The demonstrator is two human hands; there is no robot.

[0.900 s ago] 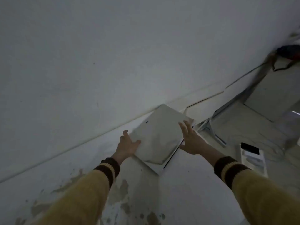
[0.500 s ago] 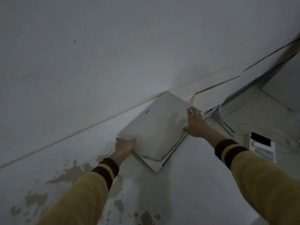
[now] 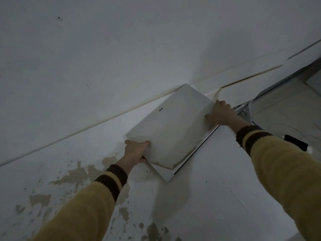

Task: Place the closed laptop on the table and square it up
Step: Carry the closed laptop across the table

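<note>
A closed white laptop (image 3: pixel 173 129) with a small dark logo lies on the white table (image 3: pixel 217 197), turned at an angle, its far corner near the wall. My left hand (image 3: pixel 136 150) grips its near-left edge, thumb on the lid and fingers under the edge. My right hand (image 3: pixel 219 113) holds the right edge, fingers curled over the lid. Both arms wear yellow sleeves with dark striped cuffs.
The table's paint is peeled in brown patches (image 3: pixel 73 176) at the near left. A white wall (image 3: pixel 121 49) runs right behind the table. To the right, past the table edge, are a metal frame (image 3: pixel 245 108), a dark phone-like object (image 3: pixel 295 144) and cables on the floor.
The laptop has come down onto the table and slid towards the wall. My left hand went from flat on the lid to gripping the near-left edge; my right stays on the right edge.
</note>
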